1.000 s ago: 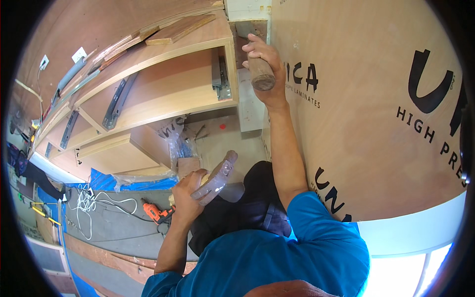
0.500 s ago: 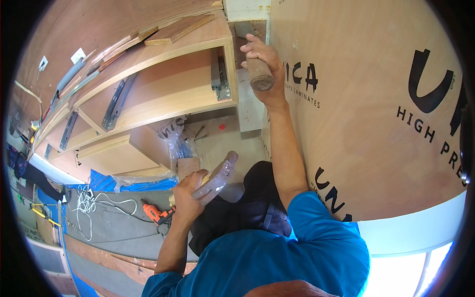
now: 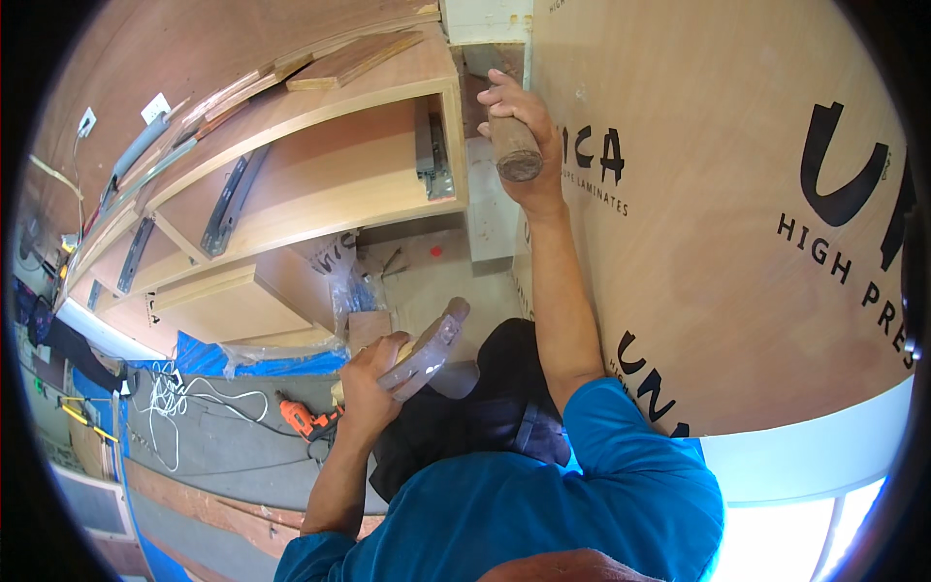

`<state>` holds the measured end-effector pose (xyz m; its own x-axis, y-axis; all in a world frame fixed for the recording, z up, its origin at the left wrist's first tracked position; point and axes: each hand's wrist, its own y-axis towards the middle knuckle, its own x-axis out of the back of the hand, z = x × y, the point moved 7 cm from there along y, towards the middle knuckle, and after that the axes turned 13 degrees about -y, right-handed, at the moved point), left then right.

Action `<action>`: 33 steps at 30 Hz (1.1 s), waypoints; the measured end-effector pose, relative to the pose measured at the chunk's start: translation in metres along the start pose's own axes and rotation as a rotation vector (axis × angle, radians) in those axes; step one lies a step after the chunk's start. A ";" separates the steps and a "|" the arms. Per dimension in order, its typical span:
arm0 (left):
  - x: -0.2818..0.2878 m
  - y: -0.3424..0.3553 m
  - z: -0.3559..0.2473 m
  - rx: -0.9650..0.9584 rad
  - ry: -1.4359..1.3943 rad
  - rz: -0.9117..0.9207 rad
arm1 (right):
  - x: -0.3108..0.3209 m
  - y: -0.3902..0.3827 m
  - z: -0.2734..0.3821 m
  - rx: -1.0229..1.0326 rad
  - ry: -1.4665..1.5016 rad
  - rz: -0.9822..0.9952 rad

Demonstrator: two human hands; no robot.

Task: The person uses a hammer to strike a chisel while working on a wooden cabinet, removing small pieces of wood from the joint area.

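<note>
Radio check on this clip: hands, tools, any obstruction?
Left hand: closed around hammer with curved grey metal head. Right hand: closed around round brown wooden handle, far end unclear. Large flat light-brown panel alongside right forearm.

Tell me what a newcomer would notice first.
The huge light-brown sheet with bold black lettering, filling the right side. Near its left edge, the right hand grips a thick brown wooden cylinder. Lower centre, the left hand holds a curved grey metal hammer-like tool.
</note>
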<state>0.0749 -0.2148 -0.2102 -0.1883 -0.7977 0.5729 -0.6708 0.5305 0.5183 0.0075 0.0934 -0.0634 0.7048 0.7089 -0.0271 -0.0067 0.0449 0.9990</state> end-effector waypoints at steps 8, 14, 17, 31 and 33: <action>0.008 0.031 -0.025 -0.142 -0.033 -0.057 | 0.004 -0.001 -0.005 -0.082 0.003 0.030; 0.014 0.062 -0.056 -0.204 -0.113 -0.015 | 0.007 0.003 -0.004 -0.012 -0.039 0.081; 0.011 0.065 -0.064 -0.268 -0.129 -0.062 | 0.007 0.001 -0.007 -0.079 -0.009 0.061; 0.015 0.127 -0.132 -0.538 0.105 -0.018 | 0.008 0.000 -0.009 -0.087 -0.011 0.027; 0.010 0.147 -0.105 -0.413 0.214 -0.076 | -0.002 -0.003 -0.007 -0.127 0.060 0.005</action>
<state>0.0494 -0.1152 -0.0618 0.0318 -0.7846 0.6192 -0.3270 0.5773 0.7482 0.0011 0.0973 -0.0665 0.6608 0.7500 -0.0279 -0.1025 0.1270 0.9866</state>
